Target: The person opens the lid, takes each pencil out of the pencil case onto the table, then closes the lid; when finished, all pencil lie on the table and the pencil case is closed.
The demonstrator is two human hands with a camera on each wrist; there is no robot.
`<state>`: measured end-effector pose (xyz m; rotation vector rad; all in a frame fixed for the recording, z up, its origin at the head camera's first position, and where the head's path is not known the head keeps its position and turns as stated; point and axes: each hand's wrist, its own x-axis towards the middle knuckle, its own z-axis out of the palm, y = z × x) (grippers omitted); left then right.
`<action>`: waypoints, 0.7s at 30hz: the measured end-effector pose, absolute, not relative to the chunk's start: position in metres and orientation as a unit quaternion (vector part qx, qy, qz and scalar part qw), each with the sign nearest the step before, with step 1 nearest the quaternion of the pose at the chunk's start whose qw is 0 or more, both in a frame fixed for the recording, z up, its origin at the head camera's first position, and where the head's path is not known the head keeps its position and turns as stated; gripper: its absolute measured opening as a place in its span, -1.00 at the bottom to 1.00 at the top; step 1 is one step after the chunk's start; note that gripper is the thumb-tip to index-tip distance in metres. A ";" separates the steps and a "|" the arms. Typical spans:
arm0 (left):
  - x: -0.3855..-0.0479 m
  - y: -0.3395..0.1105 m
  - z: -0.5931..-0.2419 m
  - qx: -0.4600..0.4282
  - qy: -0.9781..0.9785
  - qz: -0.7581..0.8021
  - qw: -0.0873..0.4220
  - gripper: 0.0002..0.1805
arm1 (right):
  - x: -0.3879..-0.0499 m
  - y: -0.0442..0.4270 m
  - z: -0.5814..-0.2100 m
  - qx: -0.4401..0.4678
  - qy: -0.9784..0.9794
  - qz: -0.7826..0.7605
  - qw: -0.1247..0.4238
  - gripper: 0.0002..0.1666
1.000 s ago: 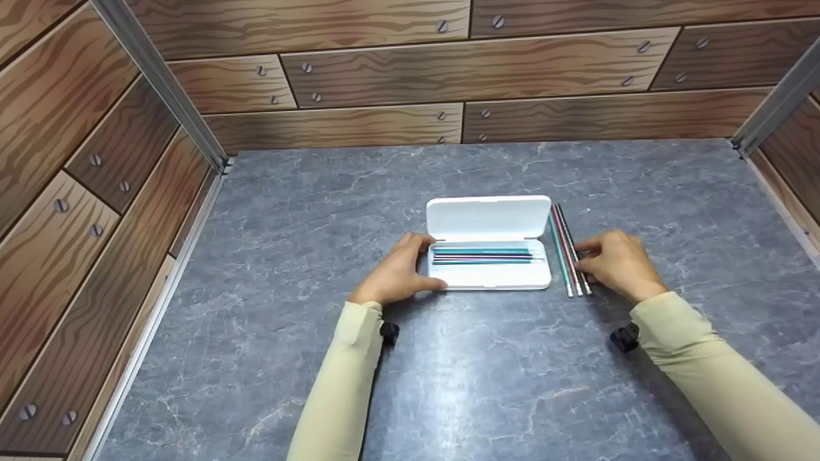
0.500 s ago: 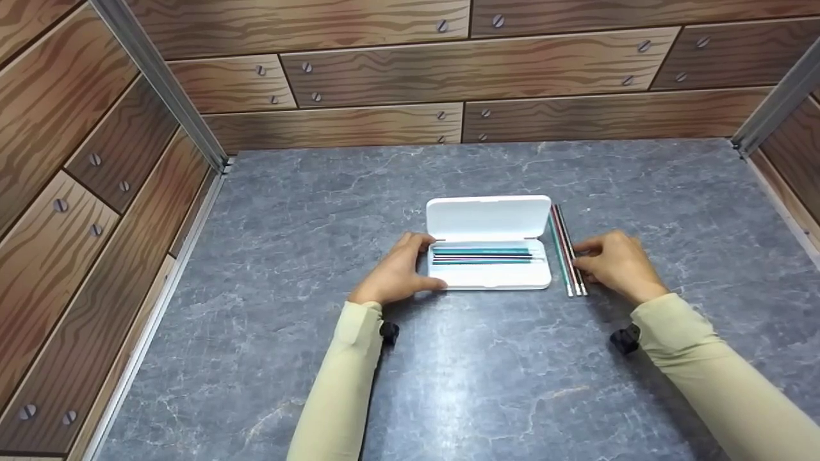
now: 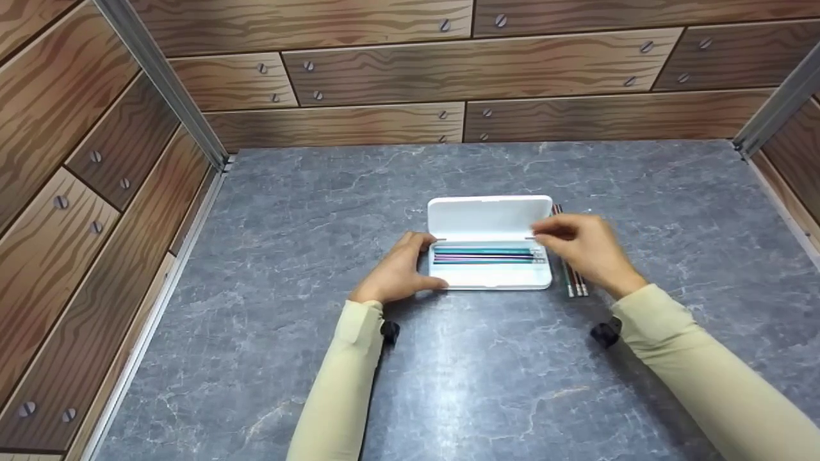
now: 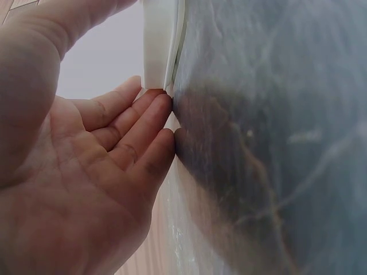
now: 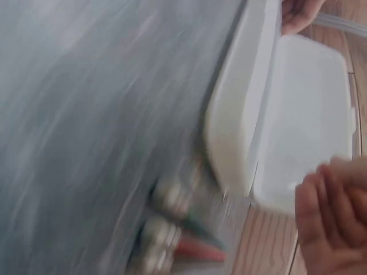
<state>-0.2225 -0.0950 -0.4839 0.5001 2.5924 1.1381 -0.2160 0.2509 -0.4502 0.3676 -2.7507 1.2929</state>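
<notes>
A white pencil case (image 3: 493, 276) lies with its lid (image 3: 490, 218) raised. Inside are several teal, purple and dark pencils (image 3: 483, 256), side by side. My left hand (image 3: 400, 272) grips the case's left end, thumb at the front and fingers at the back; in the left wrist view those fingers (image 4: 146, 123) touch the case's wall (image 4: 157, 46). Over the case's right back corner hovers my right hand (image 3: 586, 250), thumb and forefinger near each other, with nothing visible between them. Three pencils (image 3: 576, 285) lie right of the case, partly hidden beneath this hand.
The grey marbled tabletop (image 3: 307, 218) surrounds the case. Wood-patterned panels (image 3: 384, 77) stand at the back and both sides, with metal posts (image 3: 160, 83) in the corners. The right wrist view is blurred; pencil ends (image 5: 157, 240) show beside the case there.
My right hand first nudged the black pencil left against the other two. Since then it has left them and moved left and up to the case's right corner. The left hand stays put.
</notes>
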 end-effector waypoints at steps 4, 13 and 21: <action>-0.223 -0.095 -0.483 0.173 0.893 0.394 0.132 -0.10 | -0.223 0.237 -0.452 0.167 -0.886 0.431 -0.037 -0.71; -0.222 -0.094 -0.485 0.171 0.893 0.395 0.131 -0.11 | -0.240 0.236 -0.467 0.270 -0.919 0.286 -0.034 -0.73; -0.223 -0.095 -0.484 0.169 0.895 0.392 0.127 -0.11 | -0.242 0.231 -0.466 0.326 -0.914 0.239 -0.013 -0.76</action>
